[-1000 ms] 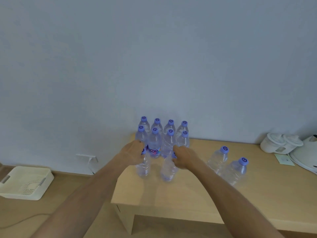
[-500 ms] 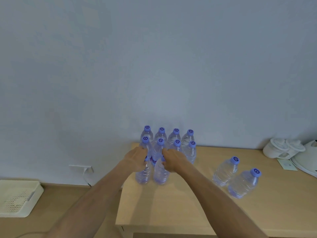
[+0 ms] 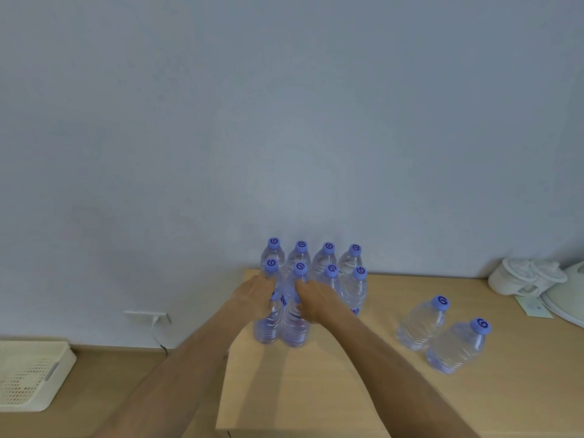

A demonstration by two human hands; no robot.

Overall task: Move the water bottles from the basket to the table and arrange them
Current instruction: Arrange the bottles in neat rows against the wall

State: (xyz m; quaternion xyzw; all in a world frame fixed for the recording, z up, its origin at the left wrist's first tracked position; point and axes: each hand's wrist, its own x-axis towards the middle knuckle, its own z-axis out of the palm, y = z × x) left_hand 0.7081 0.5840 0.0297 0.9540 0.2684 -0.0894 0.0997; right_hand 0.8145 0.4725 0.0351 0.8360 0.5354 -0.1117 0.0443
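Bottles are the business here: eight stand upright in two rows of four [image 3: 316, 267] at the far left corner of the tabletop [image 3: 316, 390], against the wall, and two more are being set as the start of a third, nearer row. The left hand [image 3: 254, 295] grips the left front bottle [image 3: 267, 327] around its upper body, and the right hand [image 3: 311, 300] grips the right front bottle [image 3: 295, 330] the same way; on both hands the fingers are curled round the plastic, the caps hidden behind them. Both bottles look upright with their bases on or just above the wood, just beside each other and close in front of the second row. To finish this step well, I would press each one straight back until it meets the bottle behind it, keep the bases flat, and let go gently so the thin walls do not spring and tip a neighbour. Two further bottles [image 3: 442, 336] lie tilted well apart to the right, probably next for the row. The basket [image 3: 31, 374] sits on the floor at the near left.
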